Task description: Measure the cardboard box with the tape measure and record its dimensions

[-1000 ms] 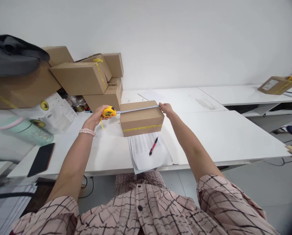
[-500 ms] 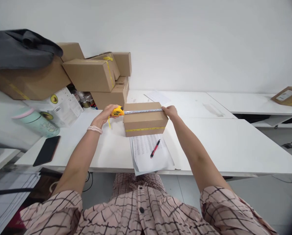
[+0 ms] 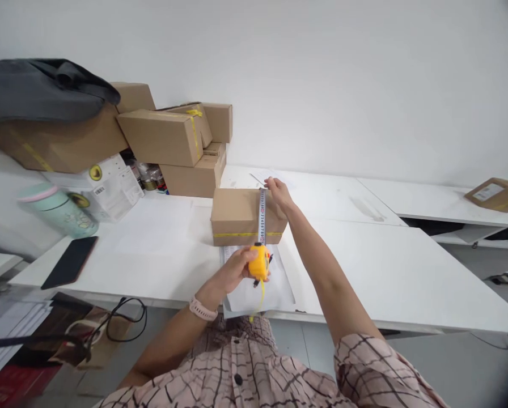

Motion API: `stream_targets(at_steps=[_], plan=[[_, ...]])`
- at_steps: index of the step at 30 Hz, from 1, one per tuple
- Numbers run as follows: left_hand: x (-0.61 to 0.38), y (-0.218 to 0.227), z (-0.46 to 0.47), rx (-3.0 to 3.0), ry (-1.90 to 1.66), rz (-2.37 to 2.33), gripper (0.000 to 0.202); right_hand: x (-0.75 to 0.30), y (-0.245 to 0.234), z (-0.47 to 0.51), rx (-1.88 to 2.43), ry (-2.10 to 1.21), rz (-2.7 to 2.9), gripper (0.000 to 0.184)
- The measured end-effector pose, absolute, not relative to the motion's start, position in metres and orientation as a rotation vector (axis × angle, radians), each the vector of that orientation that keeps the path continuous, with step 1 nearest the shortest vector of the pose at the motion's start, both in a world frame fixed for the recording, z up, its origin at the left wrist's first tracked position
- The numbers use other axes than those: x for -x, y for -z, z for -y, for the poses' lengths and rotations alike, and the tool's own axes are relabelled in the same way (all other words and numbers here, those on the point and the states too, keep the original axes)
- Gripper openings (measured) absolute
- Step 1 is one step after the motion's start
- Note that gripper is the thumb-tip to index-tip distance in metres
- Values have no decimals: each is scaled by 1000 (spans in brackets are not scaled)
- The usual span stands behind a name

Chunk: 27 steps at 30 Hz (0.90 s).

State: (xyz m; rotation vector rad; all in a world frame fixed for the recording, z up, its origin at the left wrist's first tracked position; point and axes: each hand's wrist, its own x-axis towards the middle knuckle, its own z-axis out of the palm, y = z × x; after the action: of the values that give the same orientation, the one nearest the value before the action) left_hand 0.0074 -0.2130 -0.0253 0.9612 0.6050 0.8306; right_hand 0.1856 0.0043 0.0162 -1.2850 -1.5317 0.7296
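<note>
My left hand (image 3: 237, 269) is closed around a yellow tape measure (image 3: 259, 262) in front of a brown cardboard box (image 3: 235, 207). The blade (image 3: 261, 218) is pulled out and runs front to back across the box top. At the box's far edge, my right hand (image 3: 278, 191) pinches the blade's end. A yellow strap hangs from the tape measure's case. Under the case lie printed sheets of paper (image 3: 241, 297) and a pen, which is mostly hidden.
Stacked cardboard boxes (image 3: 160, 136) and a dark bag (image 3: 45, 93) fill the back left. A mint bottle (image 3: 60, 209) and a dark phone-like slab (image 3: 70, 262) are at the left. Another box (image 3: 494, 194) sits far right. The table's front edge (image 3: 343, 323) runs before me.
The tape has turned from lying left to right along the box to front to back. My left hand came toward me and right; my right hand moved to the box's far edge.
</note>
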Motion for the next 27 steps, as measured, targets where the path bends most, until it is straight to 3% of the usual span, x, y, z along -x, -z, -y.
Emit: stream_targets(at_steps=[12,17,27], plan=[[-4,22,160,-849,-964,-754,45,-167,6,-27,1580,-590,1916,74],[-8,19,167,-846,-983,-747,48,-163,7,-30,1620,-477,2048,75],[-15,19,169,-864,-1000,-779,49,-157,5,-20,1632,-273,2140,59]])
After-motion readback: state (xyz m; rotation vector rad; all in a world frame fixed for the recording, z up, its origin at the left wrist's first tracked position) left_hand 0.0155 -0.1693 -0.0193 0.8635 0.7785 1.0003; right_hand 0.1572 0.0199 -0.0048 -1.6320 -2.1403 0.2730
